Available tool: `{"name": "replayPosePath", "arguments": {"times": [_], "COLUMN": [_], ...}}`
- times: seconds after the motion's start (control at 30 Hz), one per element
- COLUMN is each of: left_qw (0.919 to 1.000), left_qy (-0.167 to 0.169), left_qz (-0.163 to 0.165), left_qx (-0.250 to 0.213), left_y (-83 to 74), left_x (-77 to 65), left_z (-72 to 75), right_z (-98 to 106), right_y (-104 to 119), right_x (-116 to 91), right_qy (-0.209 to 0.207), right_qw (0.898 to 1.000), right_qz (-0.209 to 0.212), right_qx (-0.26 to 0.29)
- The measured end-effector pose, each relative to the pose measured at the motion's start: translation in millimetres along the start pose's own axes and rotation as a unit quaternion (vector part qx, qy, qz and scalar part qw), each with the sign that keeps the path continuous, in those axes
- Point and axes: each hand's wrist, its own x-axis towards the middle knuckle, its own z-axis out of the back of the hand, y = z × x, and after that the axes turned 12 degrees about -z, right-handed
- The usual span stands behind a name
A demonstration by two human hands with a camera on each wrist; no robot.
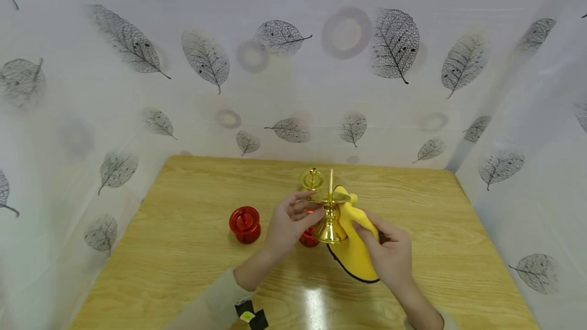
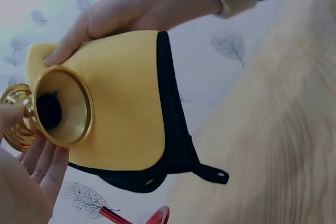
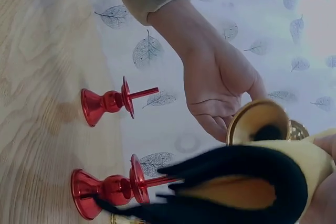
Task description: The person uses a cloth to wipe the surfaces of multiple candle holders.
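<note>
My left hand (image 1: 285,225) grips a shiny gold candlestick (image 1: 329,229) by its stem, with its spike pointing up, above the table. In the left wrist view the hollow underside of its flared base (image 2: 74,109) shows. My right hand (image 1: 393,254) pinches a yellow cloth mitt (image 1: 356,257) with black trim and a small black loop (image 2: 211,173). The mitt lies against the candlestick's far right side, partly behind it. In the right wrist view my left hand (image 3: 218,85) is beside the candlestick base, and the mitt's black-edged opening (image 3: 236,191) faces the camera.
A red candlestick (image 1: 245,224) stands left of my left hand. Another red one (image 1: 309,239) is partly hidden behind the left hand and the held candlestick. A second gold candlestick (image 1: 312,180) stands farther back on the wooden table (image 1: 183,208). Leaf-patterned sheeting (image 1: 293,85) surrounds the table.
</note>
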Motion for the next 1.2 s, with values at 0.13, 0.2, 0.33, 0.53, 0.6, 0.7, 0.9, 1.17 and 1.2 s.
{"name": "replayPosePath", "arguments": {"times": [0.13, 0.2, 0.33, 0.53, 0.6, 0.7, 0.9, 1.17, 1.2], "left_qw": [0.9981, 0.9962, 0.9928, 0.9954, 0.9978, 0.9991, 0.9974, 0.9994, 0.9992], "left_qy": [0.034, 0.054, 0.076, 0.068, 0.053, 0.027, 0.007, 0.022, 0.03], "left_qz": [0.022, 0.031, 0.048, 0.049, 0.036, 0.014, -0.015, -0.025, -0.025], "left_qx": [-0.046, -0.06, -0.079, -0.046, -0.02, 0.028, 0.071, 0.008, 0.001], "left_y": [-2.4, -2.6, -2.3, -0.2, 2.8, 8.4, 12.6, 1.1, 0.1], "left_x": [0.3, 0.3, 0.3, 1.2, 1.9, 3.2, 4.2, -0.1, -0.3], "left_z": [0.4, 0.8, 1.9, -0.8, -3.0, -5.8, -7.0, -4.7, -4.4], "right_z": [7.0, 9.0, 10.5, 6.8, 3.4, -1.9, -9.5, 1.4, 3.4], "right_y": [-0.3, -1.2, -2.8, -6.5, -8.9, -11.8, -9.7, 2.4, 3.4], "right_x": [0.8, 0.9, 1.3, 1.6, 0.5, -2.4, -5.6, -2.3, -1.8], "right_qy": [0.018, 0.027, 0.043, 0.046, 0.039, 0.03, 0.009, -0.012, -0.009], "right_qw": [0.999, 0.999, 0.998, 0.998, 0.999, 0.998, 0.993, 0.999, 0.999], "right_qz": [-0.026, -0.03, -0.026, -0.032, -0.032, -0.032, -0.006, -0.036, -0.044], "right_qx": [0.034, 0.036, 0.045, 0.033, 0.013, -0.046, -0.115, -0.008, 0.007]}}
